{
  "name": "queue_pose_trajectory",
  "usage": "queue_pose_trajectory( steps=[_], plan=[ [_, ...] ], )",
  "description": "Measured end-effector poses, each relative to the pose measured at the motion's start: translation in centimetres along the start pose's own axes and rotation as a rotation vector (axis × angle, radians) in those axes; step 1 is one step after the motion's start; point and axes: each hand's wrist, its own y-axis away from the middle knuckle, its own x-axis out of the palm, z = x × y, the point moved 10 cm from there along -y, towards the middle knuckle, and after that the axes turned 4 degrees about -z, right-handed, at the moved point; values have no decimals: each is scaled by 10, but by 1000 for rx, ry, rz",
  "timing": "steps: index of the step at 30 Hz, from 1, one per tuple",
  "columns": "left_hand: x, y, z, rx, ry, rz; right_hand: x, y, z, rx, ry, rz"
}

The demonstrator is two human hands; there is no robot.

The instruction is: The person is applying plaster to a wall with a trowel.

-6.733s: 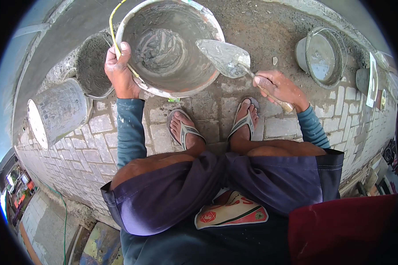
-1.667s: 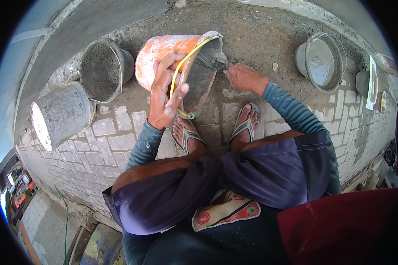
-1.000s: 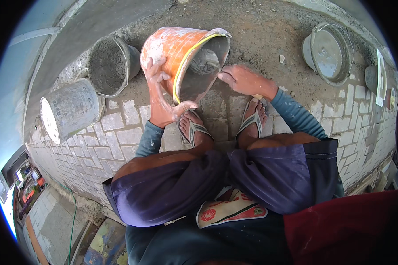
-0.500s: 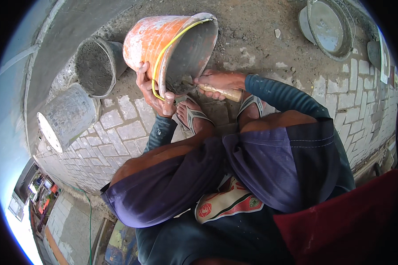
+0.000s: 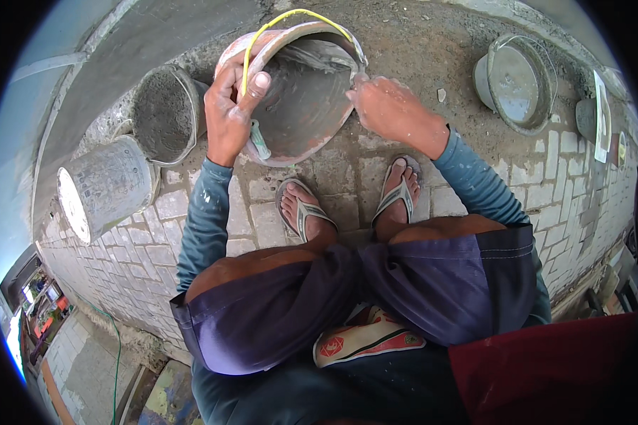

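My left hand (image 5: pixel 230 117) grips the rim and yellow handle of a tilted orange bucket (image 5: pixel 294 117), whose opening faces up toward me and shows a grey, cement-smeared inside. My right hand (image 5: pixel 397 110) is closed at the bucket's right rim, on a trowel (image 5: pixel 319 57) whose grey blade lies inside along the upper wall; its handle is hidden by the hand. My two feet in flip-flops stand just below the bucket on the pavers.
At left are a bucket with grey mix (image 5: pixel 159 117) and an overturned white bucket (image 5: pixel 110 188). At right stand a bucket of grey water (image 5: pixel 517 81) and a darker container (image 5: pixel 585 120). A concrete wall (image 5: pixel 85 92) curves along the upper left.
The bucket has turned from lying sideways to opening more toward me. My right hand has moved up and right along its rim with the trowel; my left hand has shifted left.
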Motion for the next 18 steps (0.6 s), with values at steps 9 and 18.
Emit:
queue_pose_trajectory(
  steps=[9, 18],
  plan=[
    [45, 32, -15, 128, 99, 58, 133, -6, -29, -78, 13, 94],
    [10, 39, 2, 154, 259, -9, 191, 39, 39, 694, -1635, 1033]
  ],
)
